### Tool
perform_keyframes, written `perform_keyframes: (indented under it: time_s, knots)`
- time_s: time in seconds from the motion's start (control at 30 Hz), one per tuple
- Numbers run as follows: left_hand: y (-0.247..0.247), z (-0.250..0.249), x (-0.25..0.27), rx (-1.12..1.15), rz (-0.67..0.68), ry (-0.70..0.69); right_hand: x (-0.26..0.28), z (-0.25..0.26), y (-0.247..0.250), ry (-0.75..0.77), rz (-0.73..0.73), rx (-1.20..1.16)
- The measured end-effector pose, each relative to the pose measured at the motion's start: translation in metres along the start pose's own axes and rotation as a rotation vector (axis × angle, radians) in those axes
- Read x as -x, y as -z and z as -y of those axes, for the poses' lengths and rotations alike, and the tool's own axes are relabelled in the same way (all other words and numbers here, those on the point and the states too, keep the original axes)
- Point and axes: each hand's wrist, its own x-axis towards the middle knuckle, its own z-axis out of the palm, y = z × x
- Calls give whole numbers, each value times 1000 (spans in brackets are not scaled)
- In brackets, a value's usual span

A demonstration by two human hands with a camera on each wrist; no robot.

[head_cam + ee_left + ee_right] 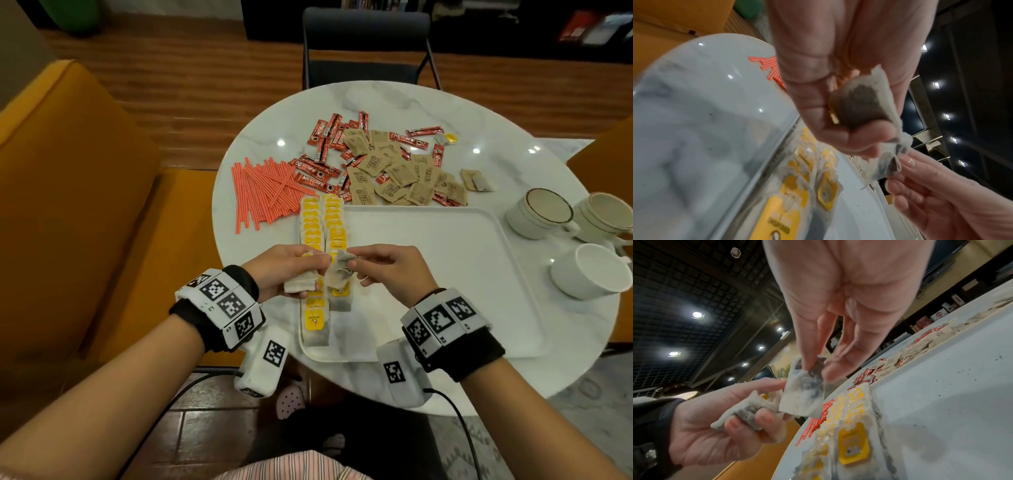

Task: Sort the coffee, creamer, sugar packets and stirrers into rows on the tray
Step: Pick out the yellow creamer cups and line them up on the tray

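Both hands hover over the left end of the white tray point(445, 274). My left hand point(291, 270) grips a small bunch of tea bags point(299, 284), seen close in the left wrist view as a tea bag point(861, 105) against the palm. My right hand point(370, 265) pinches one tea bag point(337, 277) by its top, which hangs as a tea bag point(803, 394) between thumb and fingers. Two rows of yellow-tagged tea bags point(323, 233) lie along the tray's left edge. Red coffee sticks point(311, 171), brown sugar packets point(400, 171) and orange stirrers point(263, 192) lie loose on the marble table point(496, 137).
Three white cups point(537, 212) stand to the right of the tray. A dark chair point(366, 48) sits behind the table and an orange sofa point(68, 205) is on the left. Most of the tray right of the tea bag rows is bare.
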Motion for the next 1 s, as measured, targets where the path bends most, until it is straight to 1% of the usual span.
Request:
perform_keyframes:
  time_s: [0.17, 0.37, 0.43, 0.5, 0.53, 0.63, 0.7, 0.8, 0.9, 1.0]
  knots:
    - [-3, -4, 3, 10, 23, -9, -1, 4, -8, 28, -48, -10]
    - [-5, -4, 2, 19, 1, -48, 3, 11, -10, -36, -29, -77]
    - [-4, -4, 2, 25, 8, -59, 3, 14, -6, -99, -51, -131]
    - [-4, -5, 2, 31, 21, -81, 3, 15, -1, -218, -48, -222]
    - [-3, -5, 2, 21, 29, -100, 3, 16, 1, -288, -23, -272]
    - [-2, -4, 3, -87, 57, -176, 3, 16, 6, -464, 79, -337]
    - [-1, -3, 3, -181, 80, -243, 2, 15, 6, -521, 103, -327]
    - [-3, -5, 5, -366, 102, -310, 1, 15, 6, -556, 113, -310]
    - [-7, -8, 3, -506, 37, -359, 2, 17, 3, -568, 130, -291]
    - [-9, -9, -2, -558, -43, -366, 3, 20, 3, -545, 167, -212]
